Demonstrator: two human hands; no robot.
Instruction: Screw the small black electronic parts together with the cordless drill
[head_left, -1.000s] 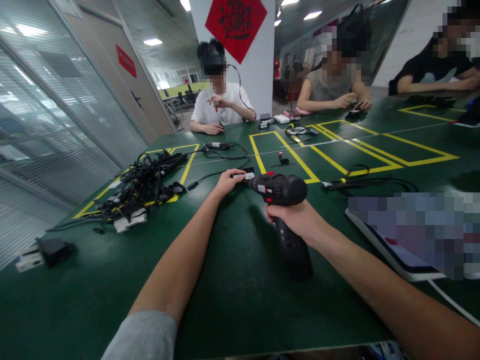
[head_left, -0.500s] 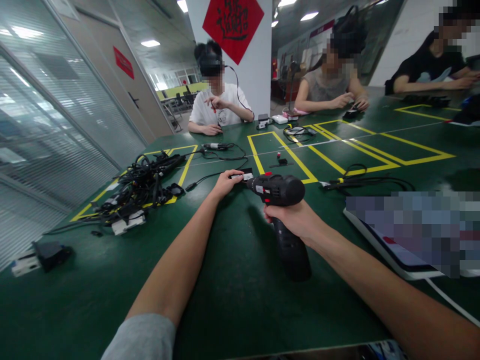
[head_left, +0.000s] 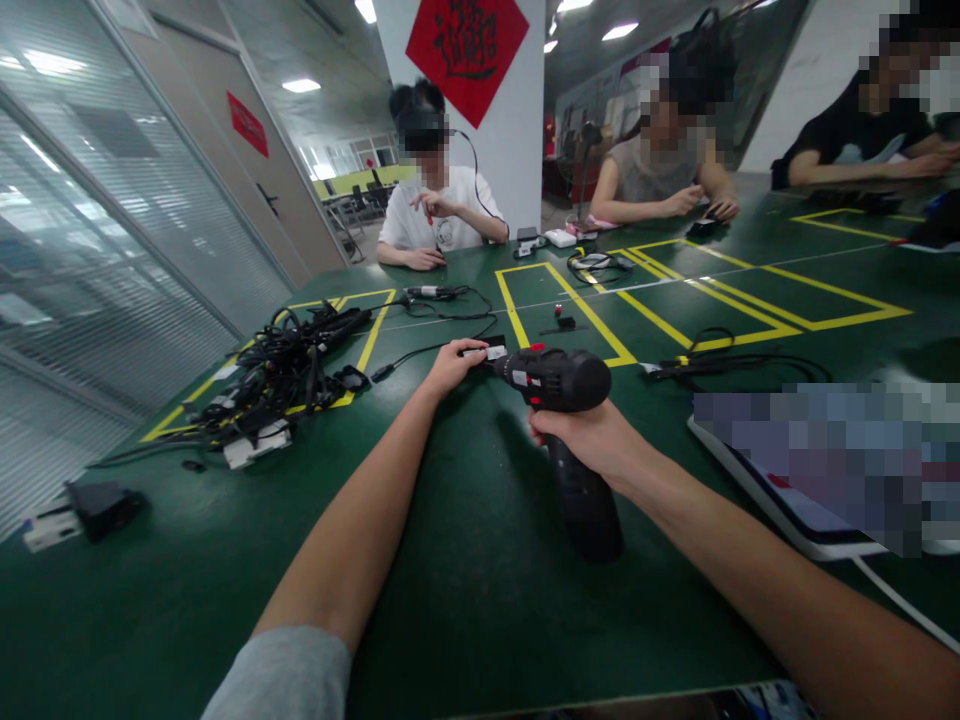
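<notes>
Black drill (head_left: pixel 564 380) over green table (head_left: pixel 457 600)

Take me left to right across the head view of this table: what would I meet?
Small black box, tangle of black cables, the person's left hand, power drill, white-edged tablet-like device.

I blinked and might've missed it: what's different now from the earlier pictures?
Nothing on the table visibly moved, nothing was taken or let go; only the whole scene shifted slightly left in the picture. The right hand still holds the drill, pointing toward the small black piece with the white label that the left hand touches. The cable pile stayed put.
</notes>
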